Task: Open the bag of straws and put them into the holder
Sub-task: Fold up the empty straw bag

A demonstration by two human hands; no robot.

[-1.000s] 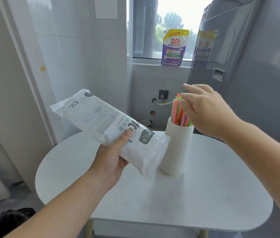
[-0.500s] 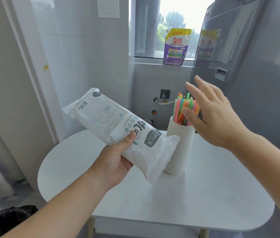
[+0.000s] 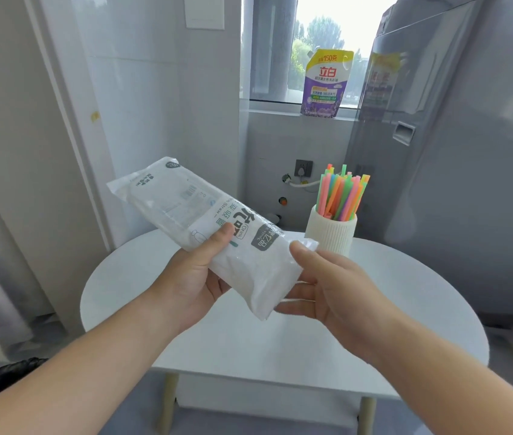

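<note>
I am seeing two bare forearms coming in from the bottom corners, wearing no sleeves. My left hand [image 3: 197, 277] and right hand [image 3: 332, 288] are showing no rings, gloves, watch or bands. The fingernails nearest the grip are looking short and plain; behind it both wrists are showing bare.

straw bag [image 3: 204, 221]: "Straw", "Drink", upside down | detergent pouch [image 3: 327, 84]: "立白", "150克"
</note>
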